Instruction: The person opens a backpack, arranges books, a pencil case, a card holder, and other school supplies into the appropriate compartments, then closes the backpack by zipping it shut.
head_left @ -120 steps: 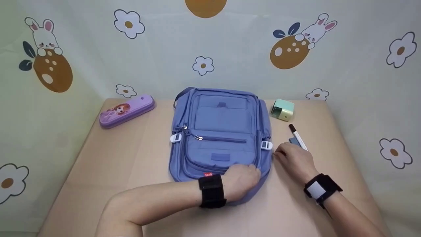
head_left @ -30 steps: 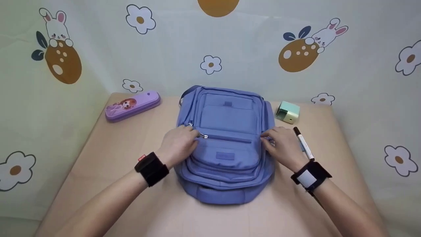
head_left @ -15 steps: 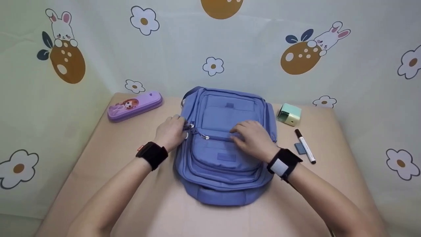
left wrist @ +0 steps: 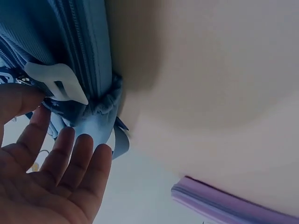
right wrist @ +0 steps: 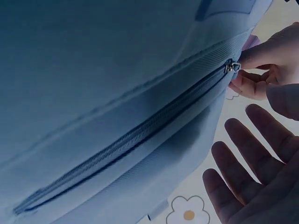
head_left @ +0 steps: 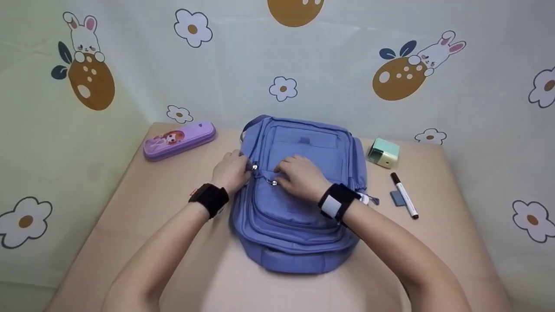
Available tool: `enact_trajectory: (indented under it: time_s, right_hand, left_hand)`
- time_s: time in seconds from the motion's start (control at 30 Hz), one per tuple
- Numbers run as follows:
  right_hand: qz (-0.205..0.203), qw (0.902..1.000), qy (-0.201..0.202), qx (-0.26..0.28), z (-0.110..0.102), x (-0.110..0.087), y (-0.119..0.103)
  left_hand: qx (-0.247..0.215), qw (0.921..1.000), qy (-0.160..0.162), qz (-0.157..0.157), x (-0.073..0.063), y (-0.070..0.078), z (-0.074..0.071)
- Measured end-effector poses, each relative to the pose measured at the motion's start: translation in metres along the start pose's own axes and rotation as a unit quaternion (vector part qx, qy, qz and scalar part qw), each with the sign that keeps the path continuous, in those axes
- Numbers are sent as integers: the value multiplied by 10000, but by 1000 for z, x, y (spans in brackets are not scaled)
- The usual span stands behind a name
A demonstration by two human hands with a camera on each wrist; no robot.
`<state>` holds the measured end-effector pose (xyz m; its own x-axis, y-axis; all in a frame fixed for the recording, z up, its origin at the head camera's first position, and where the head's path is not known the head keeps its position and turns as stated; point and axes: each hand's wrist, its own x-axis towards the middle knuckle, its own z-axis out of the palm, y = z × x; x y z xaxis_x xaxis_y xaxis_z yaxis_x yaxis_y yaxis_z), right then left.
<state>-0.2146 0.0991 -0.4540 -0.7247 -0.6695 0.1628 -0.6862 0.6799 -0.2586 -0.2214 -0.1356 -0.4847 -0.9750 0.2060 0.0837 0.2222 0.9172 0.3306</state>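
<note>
A blue backpack lies front up on the table, its zips shown in the head view. At its left edge my left hand pinches the dark side strap by the white buckle; the exact grip is partly hidden. Over the front pocket my right hand hovers with loosely bent fingers, close to the metal zip pull. In the right wrist view, its fingers are spread apart and hold nothing, with the pocket zip stretching beside them.
A purple pencil case lies at the back left of the table. On the right are a mint-green pencil sharpener, a white marker with black cap and a small grey-blue block. A patterned curtain hangs behind.
My right hand has moved left from the backpack's right buckle to the front pocket zip. My left hand has gone from the bottom edge up to the left side. The bag's bottom now shows.
</note>
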Motion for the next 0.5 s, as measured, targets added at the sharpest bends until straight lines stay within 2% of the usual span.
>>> enact_trajectory:
  time_s: [0.37, 0.5]
  right_hand:
    - [69, 9995, -314, -19, 15, 19, -7]
    - [107, 9976, -668, -118, 19, 23, -10]
  left_hand:
    - [-511, 9987, 1, 27, 0, 4, 0]
    - [-513, 9987, -27, -9, 0, 3, -2]
